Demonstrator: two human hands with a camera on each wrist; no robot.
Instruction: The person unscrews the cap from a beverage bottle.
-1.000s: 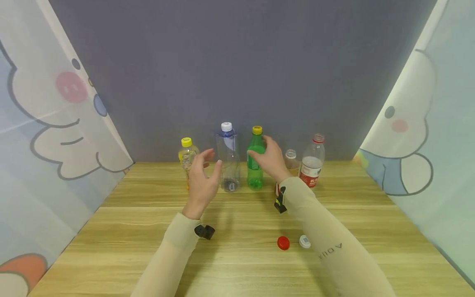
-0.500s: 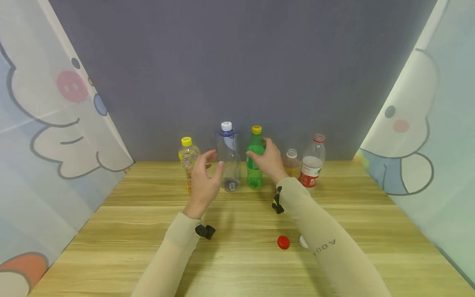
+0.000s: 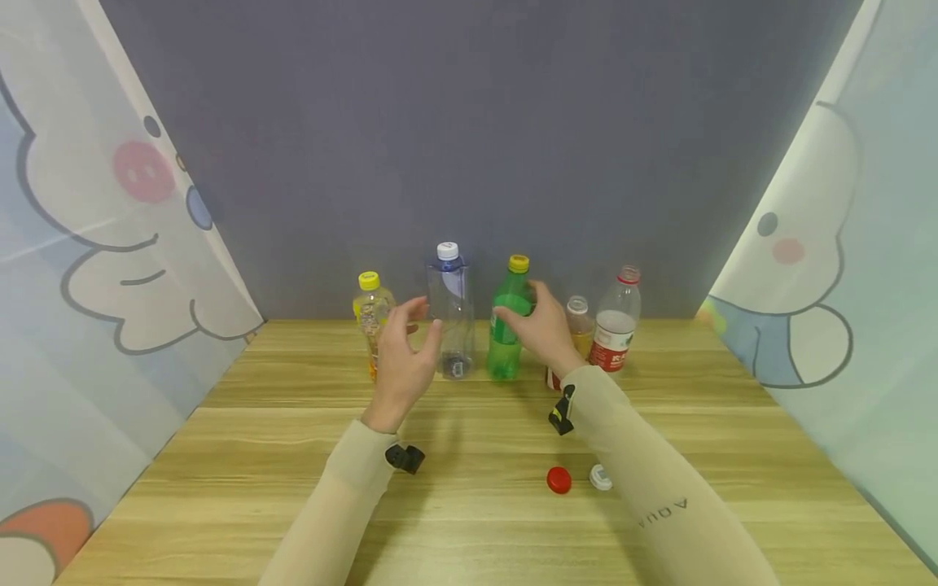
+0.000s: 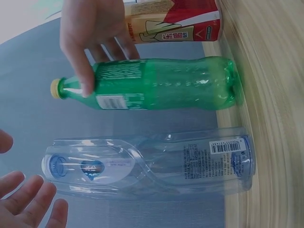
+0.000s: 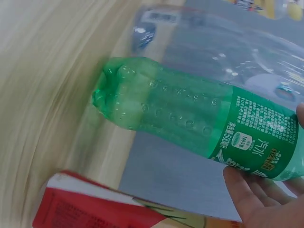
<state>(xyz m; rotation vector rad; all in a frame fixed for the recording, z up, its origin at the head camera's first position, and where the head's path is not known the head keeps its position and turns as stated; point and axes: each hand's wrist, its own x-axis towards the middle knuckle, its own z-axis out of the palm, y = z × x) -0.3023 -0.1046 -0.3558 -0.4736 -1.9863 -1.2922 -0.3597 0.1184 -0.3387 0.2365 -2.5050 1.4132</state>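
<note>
My right hand point(image 3: 545, 330) grips the upper part of a green plastic soda bottle point(image 3: 504, 358) with a yellow cap. Thumb and fingers wrap its label, and the bottle leans slightly to the right, its base at or close to the tabletop. My left hand point(image 3: 403, 366) is held in the air with fingers apart and nothing in it. Just beyond that hand stands a tall clear bottle point(image 3: 456, 325) with a white cap; in the left wrist view the fingertips point(image 4: 35, 190) are near its capped end.
A yellow-capped bottle point(image 3: 369, 313) stands at the left. Right of the green bottle are an uncapped amber-toned bottle point(image 3: 580, 330) and an uncapped clear bottle point(image 3: 615, 334) with a red-and-white label. A red cap point(image 3: 558, 480) and a white cap point(image 3: 601, 477) lie in front. A dark wall rises behind.
The green bottle's top has tipped to the right and its cap sits a little lower in view, moving with my right hand. My left hand has stayed nearly still.
</note>
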